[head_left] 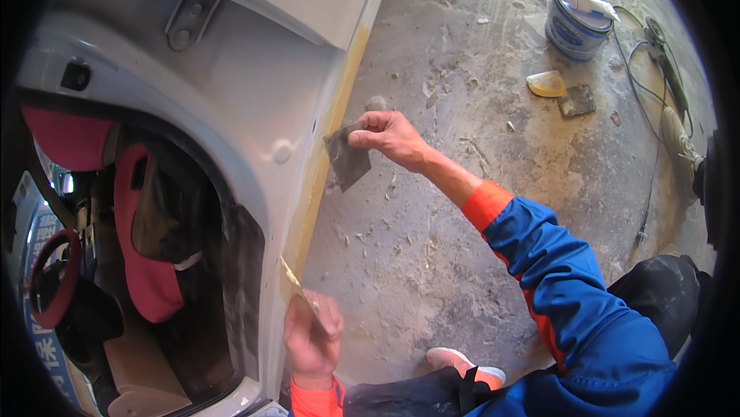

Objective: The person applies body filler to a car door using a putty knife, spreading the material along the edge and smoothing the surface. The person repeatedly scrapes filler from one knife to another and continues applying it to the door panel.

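A pale vehicle body [262,109] runs down the left of the head view, with a band of yellowish filler [316,197] along its edge. My right hand [389,139] pinches a dark square spreader [348,166], held against or very close to the upper part of that band. Lower down, my left hand [312,332] grips a thin scraper [293,274] with yellow paste on its tip, beside the lower end of the band; whether it touches the bodywork I cannot tell.
On the dusty floor [432,263] at the upper right stand a tub [578,35] with a tube on its lid, a cup of yellow paste [546,87], a dark plate [576,101] and a corded power tool [667,70]. An open doorway shows a pink seat [154,286] and steering wheel [50,309].
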A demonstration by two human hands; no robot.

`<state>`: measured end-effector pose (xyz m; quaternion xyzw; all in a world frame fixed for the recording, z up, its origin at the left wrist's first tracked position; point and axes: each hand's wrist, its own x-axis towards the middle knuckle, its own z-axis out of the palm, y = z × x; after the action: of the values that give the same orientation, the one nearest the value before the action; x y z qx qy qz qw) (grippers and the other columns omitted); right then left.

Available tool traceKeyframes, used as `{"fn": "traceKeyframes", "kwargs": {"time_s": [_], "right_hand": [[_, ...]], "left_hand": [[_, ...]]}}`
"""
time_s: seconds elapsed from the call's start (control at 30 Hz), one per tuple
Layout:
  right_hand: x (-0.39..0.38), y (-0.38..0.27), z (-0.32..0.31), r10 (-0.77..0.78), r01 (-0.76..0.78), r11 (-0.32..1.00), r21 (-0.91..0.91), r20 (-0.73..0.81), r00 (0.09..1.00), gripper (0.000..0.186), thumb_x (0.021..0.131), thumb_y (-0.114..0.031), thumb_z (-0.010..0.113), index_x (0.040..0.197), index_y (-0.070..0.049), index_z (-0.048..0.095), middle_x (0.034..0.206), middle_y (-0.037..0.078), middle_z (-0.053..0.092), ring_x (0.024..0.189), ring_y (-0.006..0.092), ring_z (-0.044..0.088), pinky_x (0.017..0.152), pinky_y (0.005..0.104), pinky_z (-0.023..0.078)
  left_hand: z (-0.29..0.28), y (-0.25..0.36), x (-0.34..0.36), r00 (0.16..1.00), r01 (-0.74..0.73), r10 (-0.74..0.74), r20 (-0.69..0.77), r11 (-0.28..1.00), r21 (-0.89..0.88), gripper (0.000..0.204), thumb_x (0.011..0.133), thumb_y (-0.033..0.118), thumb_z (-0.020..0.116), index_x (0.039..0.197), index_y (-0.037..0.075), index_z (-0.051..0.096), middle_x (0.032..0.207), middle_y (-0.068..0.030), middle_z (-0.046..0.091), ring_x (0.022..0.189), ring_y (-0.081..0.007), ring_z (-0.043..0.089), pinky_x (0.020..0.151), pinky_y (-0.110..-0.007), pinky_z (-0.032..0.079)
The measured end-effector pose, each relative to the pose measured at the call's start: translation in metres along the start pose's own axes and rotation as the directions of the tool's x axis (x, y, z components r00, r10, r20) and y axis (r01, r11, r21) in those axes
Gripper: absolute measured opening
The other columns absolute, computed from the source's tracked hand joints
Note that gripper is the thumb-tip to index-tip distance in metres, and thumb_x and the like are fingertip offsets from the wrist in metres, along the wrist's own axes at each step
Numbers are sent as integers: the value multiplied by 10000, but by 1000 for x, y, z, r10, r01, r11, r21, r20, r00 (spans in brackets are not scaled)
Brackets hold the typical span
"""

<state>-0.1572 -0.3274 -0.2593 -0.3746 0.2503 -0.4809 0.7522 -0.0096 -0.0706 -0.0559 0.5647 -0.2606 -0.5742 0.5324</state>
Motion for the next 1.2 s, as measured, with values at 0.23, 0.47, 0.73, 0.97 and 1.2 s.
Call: {"fn": "traceKeyframes", "kwargs": {"time_s": [0.23,0.47,0.73,0.97,1.2], "right_hand": [[11,-3,-15,-37,38,999,36,-29,999,216,914,-215,811,1016,-40,738,909,-38,695,826,61,603,764,258,495],[21,-12,-30,-70,74,996,57,-68,995,215,922,-229,803,1024,-51,741,910,-39,701,821,57,611,753,256,498],[28,-26,-62,-122,151,976,156,-179,976,244,960,-260,757,1084,-51,727,969,-16,722,853,76,654,802,270,535],[6,-16,-50,-91,106,984,142,-111,990,202,959,-196,757,1050,-17,730,935,-2,722,838,85,647,788,275,535],[8,-5,-22,-76,70,993,92,61,995,163,938,-191,785,989,-45,733,881,-56,689,795,32,593,709,216,476]], "left_hand": [[0,-1,2,1000,12,-12,-11,1000,-14,187,1071,233,495,1008,84,589,615,-16,450,550,-102,358,456,-244,261],[0,-1,1,1000,5,-5,-12,1000,-15,185,1069,236,501,1007,84,586,616,-17,452,547,-101,356,455,-244,259],[0,0,0,1000,4,-4,-4,1000,-21,180,1067,231,503,1001,84,583,624,-22,459,547,-103,358,456,-246,260],[3,-3,1,1000,23,-23,-4,1000,11,185,1070,236,503,990,86,577,625,-18,450,551,-107,358,458,-244,260],[5,-5,4,999,30,-30,18,1000,-9,194,1074,244,499,985,89,573,615,-18,440,550,-109,358,456,-243,260]]}}
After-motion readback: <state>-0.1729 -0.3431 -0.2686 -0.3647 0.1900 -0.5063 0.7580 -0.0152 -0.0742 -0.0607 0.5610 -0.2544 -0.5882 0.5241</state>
